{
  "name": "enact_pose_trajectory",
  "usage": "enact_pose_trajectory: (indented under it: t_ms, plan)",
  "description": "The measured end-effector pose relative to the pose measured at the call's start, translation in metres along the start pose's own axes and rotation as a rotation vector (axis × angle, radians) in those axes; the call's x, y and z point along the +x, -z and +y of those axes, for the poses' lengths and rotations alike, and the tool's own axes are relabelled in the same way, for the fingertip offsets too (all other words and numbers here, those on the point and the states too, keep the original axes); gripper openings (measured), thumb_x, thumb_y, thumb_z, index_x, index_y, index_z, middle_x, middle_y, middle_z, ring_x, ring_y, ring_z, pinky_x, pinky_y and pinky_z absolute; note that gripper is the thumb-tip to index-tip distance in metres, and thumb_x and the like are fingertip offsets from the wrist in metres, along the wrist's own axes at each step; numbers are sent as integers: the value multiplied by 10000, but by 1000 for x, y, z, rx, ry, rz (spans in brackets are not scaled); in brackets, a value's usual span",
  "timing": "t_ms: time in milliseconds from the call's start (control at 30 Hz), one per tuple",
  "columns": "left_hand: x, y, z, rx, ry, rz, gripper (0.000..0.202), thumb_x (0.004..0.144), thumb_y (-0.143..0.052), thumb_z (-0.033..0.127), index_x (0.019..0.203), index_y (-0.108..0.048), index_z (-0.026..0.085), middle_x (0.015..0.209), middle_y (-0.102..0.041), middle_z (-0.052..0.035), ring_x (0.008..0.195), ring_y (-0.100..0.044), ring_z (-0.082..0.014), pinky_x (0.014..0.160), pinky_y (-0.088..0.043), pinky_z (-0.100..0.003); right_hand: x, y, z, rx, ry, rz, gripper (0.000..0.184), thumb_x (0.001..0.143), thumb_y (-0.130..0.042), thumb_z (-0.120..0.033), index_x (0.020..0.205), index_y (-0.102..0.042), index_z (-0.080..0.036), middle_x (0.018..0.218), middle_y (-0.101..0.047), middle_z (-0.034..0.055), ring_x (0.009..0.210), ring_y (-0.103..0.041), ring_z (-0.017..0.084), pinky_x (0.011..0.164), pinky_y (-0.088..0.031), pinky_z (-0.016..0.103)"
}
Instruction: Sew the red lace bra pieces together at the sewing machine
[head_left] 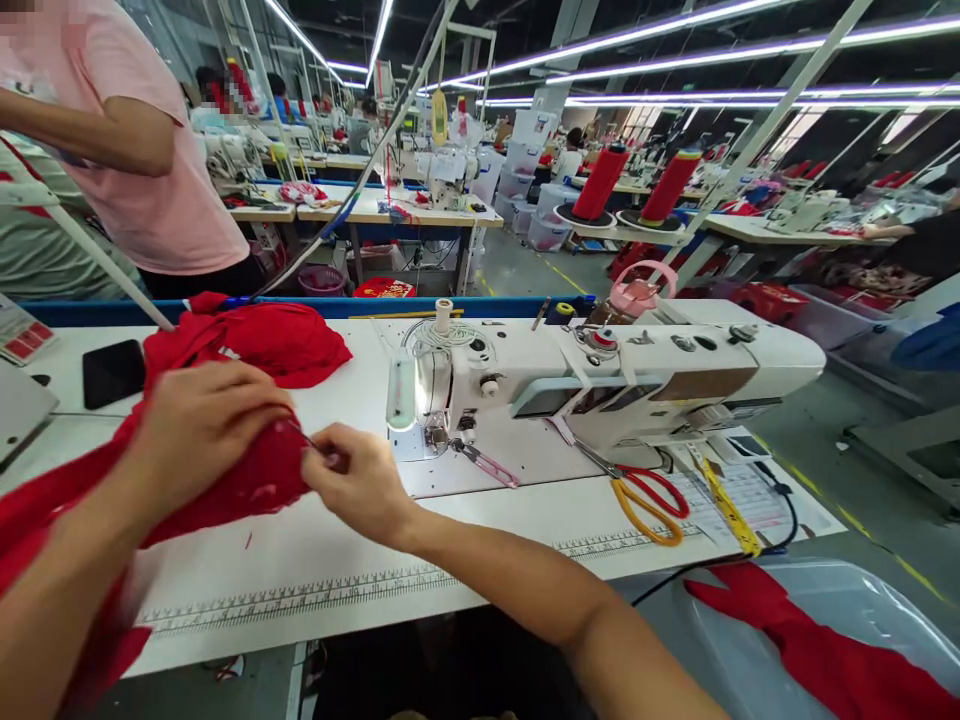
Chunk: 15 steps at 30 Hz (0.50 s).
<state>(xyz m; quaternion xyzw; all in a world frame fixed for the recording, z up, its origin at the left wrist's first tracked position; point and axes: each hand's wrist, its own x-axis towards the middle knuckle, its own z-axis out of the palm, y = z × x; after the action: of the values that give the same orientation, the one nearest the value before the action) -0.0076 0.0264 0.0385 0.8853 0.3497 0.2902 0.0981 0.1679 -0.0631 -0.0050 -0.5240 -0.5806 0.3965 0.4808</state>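
Observation:
A bunched piece of red fabric (247,480) lies on the white sewing table (322,560) in front of me. My left hand (199,425) rests on top of it with the fingers curled, gripping the cloth. My right hand (358,482) is pinched at the fabric's right edge, fingertips together on a small thin tool or thread that I cannot make out. More red fabric (262,335) is piled behind, toward the table's far side. The white sewing machine (600,380) stands just right of my hands, its needle end nearest them.
Scissors with orange and red handles (649,497) and a yellow tape measure (731,515) lie right of the machine. A black phone (112,372) lies at the left. A person in a pink shirt (150,150) stands beyond the table. A clear bin (825,600) holds red cloth.

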Motion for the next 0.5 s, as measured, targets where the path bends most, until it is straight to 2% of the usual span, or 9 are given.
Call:
enact_pose_trajectory:
  t_ms: [33,67,167,233,333,433,500]
  plan:
    - [9,-21,2,14,-48,-133,383,935,-403,393,885,-734,206,923,-665,37,908,-584,-134,901,-369,-297,-4,12,13,7,-162,-80,142,856,-550,-235,717,-548,-206,606,-551,-54,627,-664,119,548,-456,181]
    - [16,-44,5,7,-70,-216,346,932,-425,350,836,-727,209,861,-683,38,838,-596,-131,857,-385,-288,-9,25,27,-30,-305,-143,196,858,-537,-241,670,-493,-207,576,-538,-59,619,-679,121,521,-436,171]
    - [23,-108,18,-11,-106,-397,199,887,-552,306,790,-711,235,825,-709,21,824,-624,-174,833,-405,-315,-28,62,60,-91,-425,-200,236,838,-510,-187,614,-442,-203,556,-601,-41,510,-651,114,495,-425,178]
    - [26,-131,27,-23,-114,-468,155,881,-586,312,814,-699,230,857,-711,-8,868,-628,-204,853,-412,-337,-38,79,69,-126,-459,-223,251,825,-522,-173,590,-441,-201,529,-610,-40,433,-592,100,504,-419,194]
    - [36,-141,36,-39,-105,-536,113,868,-604,295,826,-674,217,853,-692,-30,869,-625,-219,845,-424,-343,-47,94,72,-439,-367,-238,261,833,-590,-199,598,-474,-196,499,-572,-41,462,-545,108,533,-351,219]
    - [45,-139,40,-47,-82,-553,78,826,-639,283,790,-646,214,799,-670,-25,808,-616,-223,808,-428,-347,-52,101,74,-869,-114,-212,150,892,-625,-275,777,-585,-187,627,-617,-11,567,-552,136,537,-257,251]
    - [48,-140,40,-52,-65,-536,106,817,-628,270,732,-612,210,744,-648,-16,743,-598,-215,788,-425,-353,-55,105,79,-992,68,-204,116,938,-605,-302,924,-621,-188,759,-647,14,615,-559,141,534,-230,266]
